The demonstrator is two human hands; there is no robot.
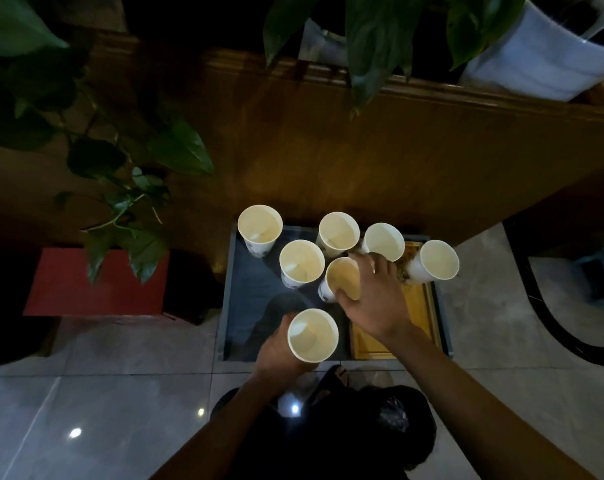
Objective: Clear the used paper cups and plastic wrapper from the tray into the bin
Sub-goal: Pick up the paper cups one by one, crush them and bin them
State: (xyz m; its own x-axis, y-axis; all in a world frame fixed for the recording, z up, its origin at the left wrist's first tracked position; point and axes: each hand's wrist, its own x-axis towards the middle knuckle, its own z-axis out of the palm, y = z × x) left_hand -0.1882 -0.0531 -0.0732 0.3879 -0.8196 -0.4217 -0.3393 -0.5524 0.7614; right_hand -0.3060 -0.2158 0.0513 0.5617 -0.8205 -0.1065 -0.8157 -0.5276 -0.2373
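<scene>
Several white paper cups stand on a dark glass-topped tray (248,306). My left hand (279,348) holds one cup (313,336) above the tray's near edge. My right hand (373,299) is closed around the rim of a middle cup (342,277). Other cups stand at the far left (260,225), the centre left (302,261), the back centre (338,230), the back right (384,241) and the far right (435,259). A bin lined with a black bag (380,441) sits on the floor below my arms. I cannot make out a plastic wrapper.
A wooden tray insert (418,306) lies at the right of the tray. A red box (96,282) stands to the left under trailing plant leaves (134,202). A wooden counter (362,150) rises behind, bearing a white pot (543,57). Grey floor tiles surround the bin.
</scene>
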